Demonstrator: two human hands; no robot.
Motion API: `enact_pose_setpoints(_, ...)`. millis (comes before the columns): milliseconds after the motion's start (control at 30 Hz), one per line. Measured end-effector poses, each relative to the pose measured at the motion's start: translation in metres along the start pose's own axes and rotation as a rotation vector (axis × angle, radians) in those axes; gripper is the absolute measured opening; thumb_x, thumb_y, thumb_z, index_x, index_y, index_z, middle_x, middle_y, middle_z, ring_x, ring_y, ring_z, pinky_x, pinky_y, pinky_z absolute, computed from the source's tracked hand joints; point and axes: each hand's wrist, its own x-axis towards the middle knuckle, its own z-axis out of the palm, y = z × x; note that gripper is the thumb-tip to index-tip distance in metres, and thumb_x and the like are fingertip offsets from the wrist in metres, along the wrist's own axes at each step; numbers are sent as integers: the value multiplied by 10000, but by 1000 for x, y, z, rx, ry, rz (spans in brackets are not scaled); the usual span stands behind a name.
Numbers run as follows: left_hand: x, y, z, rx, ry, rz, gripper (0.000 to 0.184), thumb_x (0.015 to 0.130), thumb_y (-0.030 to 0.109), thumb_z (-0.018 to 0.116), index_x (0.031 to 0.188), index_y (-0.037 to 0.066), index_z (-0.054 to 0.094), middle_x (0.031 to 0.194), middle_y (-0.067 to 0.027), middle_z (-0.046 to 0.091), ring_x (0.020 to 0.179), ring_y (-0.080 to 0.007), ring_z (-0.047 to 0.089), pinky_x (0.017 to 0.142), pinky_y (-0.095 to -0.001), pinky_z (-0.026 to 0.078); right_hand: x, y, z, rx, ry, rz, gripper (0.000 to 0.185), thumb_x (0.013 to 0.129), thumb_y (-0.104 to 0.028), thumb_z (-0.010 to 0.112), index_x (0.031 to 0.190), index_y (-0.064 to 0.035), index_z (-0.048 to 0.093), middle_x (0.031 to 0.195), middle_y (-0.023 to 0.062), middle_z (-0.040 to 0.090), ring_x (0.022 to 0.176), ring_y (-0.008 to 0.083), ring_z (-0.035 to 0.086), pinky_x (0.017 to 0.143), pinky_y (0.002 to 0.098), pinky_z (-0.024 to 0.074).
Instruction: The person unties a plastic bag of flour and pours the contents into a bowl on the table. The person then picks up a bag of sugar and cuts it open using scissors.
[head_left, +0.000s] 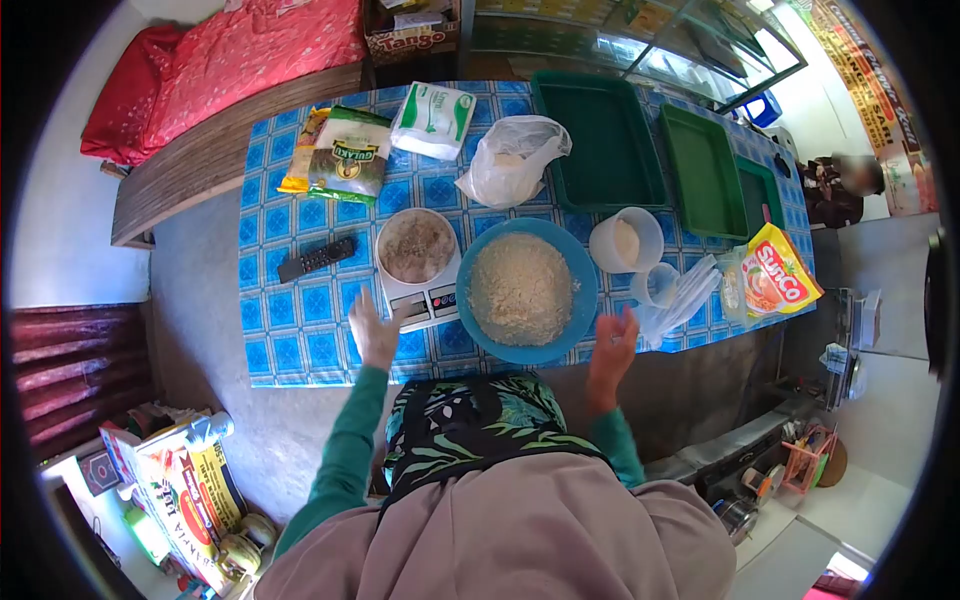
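My left hand is open, fingers spread, at the lower left corner of a white kitchen scale. On the scale sits a white bowl with a pale brown, grainy content. A blue bowl of off-white flour stands to its right. Beside that bowl's lower right rim, my right hand is raised with fingers apart, holding nothing. Just beyond it are a small clear cup and clear plastic wrapping. A translucent tub with something pale inside stands behind the cup.
Green trays lie at the back right of the blue checked tablecloth. A Sunco pouch is at the right edge. Gulaku bag, white-green packet, plastic bag and black remote lie back left. A person is beyond.
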Motion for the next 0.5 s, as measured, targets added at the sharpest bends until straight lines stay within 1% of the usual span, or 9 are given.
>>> enact_pose_setpoints(33,-18,-3,4,94,-78,-92,1008,672,453,763,1390,-50,266,1324,-311,394,1201,-427,383,1014,-452,321,-20,3,-6,198,-159,305,479,865,-203,614,1264,0,443,1053,171,586,896,295,592,726,358,508)
enact_pose_setpoints(67,-26,6,4,94,-86,-77,1008,672,453,763,1390,-50,266,1324,-311,394,1201,-427,383,1014,-452,321,-35,0,-9,399,-315,611,516,865,-232,623,1271,6,412,1047,184,585,851,302,613,651,346,533)
enact_pose_setpoints(133,-37,23,5,258,-199,-131,1181,600,475,803,1430,-27,128,1402,-320,271,1280,-434,281,1056,-479,252,-47,-11,-6,825,-628,1000,434,843,-145,584,1208,38,439,943,181,608,734,302,636,533,331,528)
enact_pose_setpoints(167,-37,24,7,257,-211,-105,1181,600,475,803,1430,-27,128,1402,-320,271,1280,-434,281,1056,-479,252,-53,-2,5,837,-600,998,434,843,-145,584,1208,38,439,943,181,608,734,302,636,533,331,528)
enact_pose_setpoints(233,-34,25,15,448,-157,176,1245,559,452,825,1443,0,73,1430,-327,199,1329,-428,185,1069,-512,194,-58,29,33,950,-693,753,371,795,-78,512,1132,65,447,914,220,603,712,334,644,506,360,540)
enact_pose_setpoints(300,-25,11,20,412,-190,257,1183,568,418,820,1446,28,130,1447,-296,203,1336,-446,145,1066,-539,170,-51,29,42,995,-594,757,367,761,-36,480,1109,74,447,905,233,599,669,344,637,498,362,543)
enact_pose_setpoints(367,-20,-5,24,375,-98,349,1090,603,373,806,1443,58,187,1466,-235,220,1330,-452,156,1065,-534,177,-31,34,48,1013,-537,748,379,723,17,442,1095,85,440,883,250,592,594,352,624,491,373,552)
enact_pose_setpoints(400,-22,-12,25,342,-60,377,985,642,347,784,1427,73,257,1480,-185,227,1323,-454,171,1063,-545,178,-22,38,50,1006,-542,736,389,719,27,435,1104,87,432,869,254,590,563,351,619,494,381,557)
enact_pose_setpoints(500,-22,-7,13,437,-93,415,945,652,339,779,1416,72,290,1477,-191,235,1320,-453,182,1062,-556,178,-2,16,53,935,-421,810,399,754,-12,481,1139,71,421,872,251,591,557,335,619,462,358,536)
